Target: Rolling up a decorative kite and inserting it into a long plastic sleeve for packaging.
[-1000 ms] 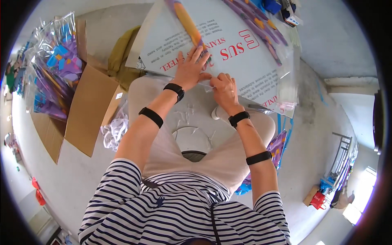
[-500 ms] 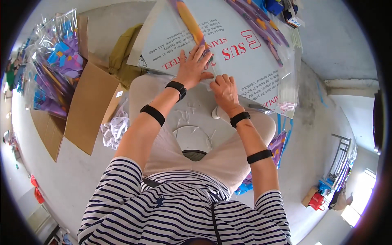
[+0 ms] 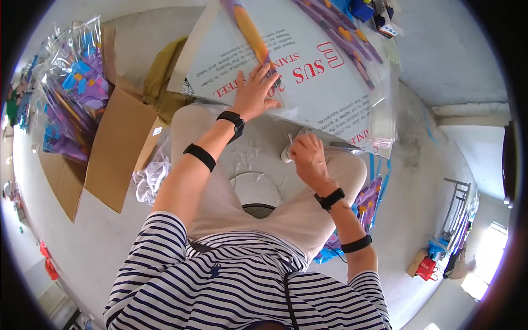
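Note:
My left hand (image 3: 255, 93) lies with its fingers spread on the lower end of a long, narrow purple-and-yellow printed item (image 3: 250, 34) in a clear plastic sleeve. The item rests on a pale sheet-covered board (image 3: 313, 102) with red and dark print. Off the board's near edge, above my right knee, my right hand (image 3: 309, 159) is closed with the fingers pinched together. A thin pale bit shows beside its fingertips, but what they hold is unclear.
More purple printed items (image 3: 344, 38) and clear sleeves (image 3: 383, 113) lie on the board's right side. At left stands an open cardboard box (image 3: 118, 151) with plastic-wrapped purple pieces (image 3: 82, 88). White strips (image 3: 151, 179) are heaped beside it. A round stool (image 3: 256, 187) shows between my legs.
My right hand has pulled away from the sleeve's end, down and toward me, off the board. The left hand stays on the item; the board appears slightly shifted left.

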Action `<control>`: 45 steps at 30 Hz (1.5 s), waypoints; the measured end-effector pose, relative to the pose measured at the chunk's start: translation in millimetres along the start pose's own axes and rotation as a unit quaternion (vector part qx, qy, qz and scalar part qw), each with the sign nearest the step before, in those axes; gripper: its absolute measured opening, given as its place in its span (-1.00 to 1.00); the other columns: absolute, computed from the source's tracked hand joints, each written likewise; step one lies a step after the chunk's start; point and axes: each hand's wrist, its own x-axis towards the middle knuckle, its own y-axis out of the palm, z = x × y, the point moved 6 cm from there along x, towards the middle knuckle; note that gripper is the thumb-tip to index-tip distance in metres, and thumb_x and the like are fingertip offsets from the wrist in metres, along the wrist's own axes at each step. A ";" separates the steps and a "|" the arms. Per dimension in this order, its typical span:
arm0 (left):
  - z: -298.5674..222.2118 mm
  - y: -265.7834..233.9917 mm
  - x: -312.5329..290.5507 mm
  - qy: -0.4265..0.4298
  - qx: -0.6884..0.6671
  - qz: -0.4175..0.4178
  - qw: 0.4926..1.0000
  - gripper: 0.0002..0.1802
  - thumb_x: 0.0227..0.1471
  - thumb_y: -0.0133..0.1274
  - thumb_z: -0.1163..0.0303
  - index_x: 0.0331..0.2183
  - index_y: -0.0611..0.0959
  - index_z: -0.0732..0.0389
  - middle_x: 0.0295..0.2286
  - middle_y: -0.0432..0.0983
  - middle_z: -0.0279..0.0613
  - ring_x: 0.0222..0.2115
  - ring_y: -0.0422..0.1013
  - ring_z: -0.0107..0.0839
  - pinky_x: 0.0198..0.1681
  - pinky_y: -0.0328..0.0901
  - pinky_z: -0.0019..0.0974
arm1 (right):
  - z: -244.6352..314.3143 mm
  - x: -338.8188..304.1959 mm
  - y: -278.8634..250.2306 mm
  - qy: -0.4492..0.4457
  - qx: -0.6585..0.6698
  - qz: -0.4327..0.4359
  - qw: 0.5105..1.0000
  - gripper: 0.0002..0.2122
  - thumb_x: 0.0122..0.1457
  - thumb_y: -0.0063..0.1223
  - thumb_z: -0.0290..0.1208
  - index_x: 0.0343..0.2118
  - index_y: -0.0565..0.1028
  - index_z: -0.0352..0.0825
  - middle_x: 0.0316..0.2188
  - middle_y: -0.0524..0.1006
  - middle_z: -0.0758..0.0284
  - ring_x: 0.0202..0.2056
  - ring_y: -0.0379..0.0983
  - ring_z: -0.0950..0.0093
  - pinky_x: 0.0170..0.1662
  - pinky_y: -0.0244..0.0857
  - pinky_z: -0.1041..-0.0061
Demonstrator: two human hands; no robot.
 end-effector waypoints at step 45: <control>16.1 -34.7 -16.3 -0.052 -0.184 -0.210 0.959 -0.87 -0.10 0.19 0.54 -0.56 0.53 0.24 -0.48 0.47 -0.14 -0.38 0.41 -0.10 -0.29 0.26 -0.07 | -21.7 97.6 15.4 0.001 -0.010 0.021 1.000 -0.85 -0.11 0.16 -0.65 -0.47 0.42 -0.35 0.20 0.38 0.31 0.01 0.34 0.22 0.01 0.27 0.22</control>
